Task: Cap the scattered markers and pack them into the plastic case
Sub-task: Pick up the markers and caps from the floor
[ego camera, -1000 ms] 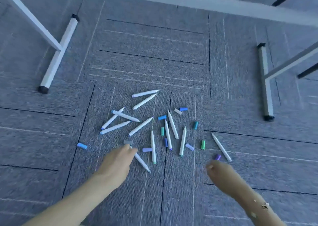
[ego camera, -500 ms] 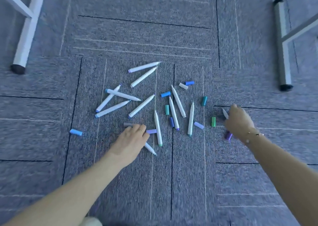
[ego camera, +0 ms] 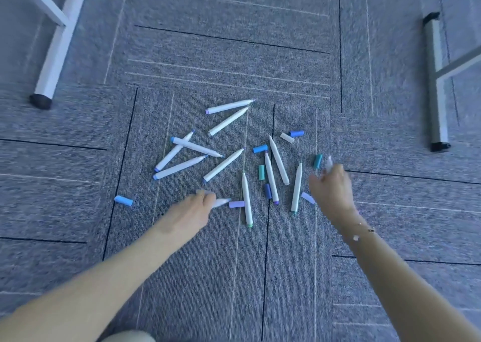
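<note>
White uncapped markers [ego camera: 278, 159] and loose caps [ego camera: 260, 149] lie scattered on the carpet [ego camera: 234, 42]. The left hand [ego camera: 192, 208] grips one marker; the right hand [ego camera: 331, 188] holds another, blurred.

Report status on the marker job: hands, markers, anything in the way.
Left hand closed on a marker; right hand gripping another marker. Remaining markers and loose caps scattered on carpet. Plastic case not visible. No obstruction.

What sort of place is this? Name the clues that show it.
Probably an office or classroom floor: grey carpet tiles with ruled seams, and metal table legs with capped feet at both sides.
</note>
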Demonstrator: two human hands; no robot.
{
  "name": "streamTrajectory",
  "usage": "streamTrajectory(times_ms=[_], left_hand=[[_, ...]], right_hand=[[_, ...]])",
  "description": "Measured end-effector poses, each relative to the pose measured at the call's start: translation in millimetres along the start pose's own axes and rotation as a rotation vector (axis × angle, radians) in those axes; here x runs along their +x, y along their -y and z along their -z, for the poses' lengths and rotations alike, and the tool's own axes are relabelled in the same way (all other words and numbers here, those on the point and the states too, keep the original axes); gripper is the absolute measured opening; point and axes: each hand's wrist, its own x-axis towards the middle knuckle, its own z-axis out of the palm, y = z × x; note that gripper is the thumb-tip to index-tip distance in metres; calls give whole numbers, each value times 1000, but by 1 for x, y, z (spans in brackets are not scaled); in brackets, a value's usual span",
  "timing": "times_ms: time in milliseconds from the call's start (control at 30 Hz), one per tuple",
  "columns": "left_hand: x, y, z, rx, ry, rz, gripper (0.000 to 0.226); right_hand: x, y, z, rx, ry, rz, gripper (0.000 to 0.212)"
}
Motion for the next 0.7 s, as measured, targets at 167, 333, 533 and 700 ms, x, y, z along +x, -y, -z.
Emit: streamTrajectory(times_ms=[167,333,533,700], left_hand=[[9,37,35,-349,-279,309,35],[46,65,52,-461,-491,469,30],[60,70,51,-352,-303,426,39],[52,83,52,-296,-97,386,23]], right_hand=[[-9,12,-34,-163,111,-45,15],[-12,5,-37,-250,95,-183,21],[-30,5,-36,-200,-51,-66,29],[-39,22,-41,36,-94,-74,33]])
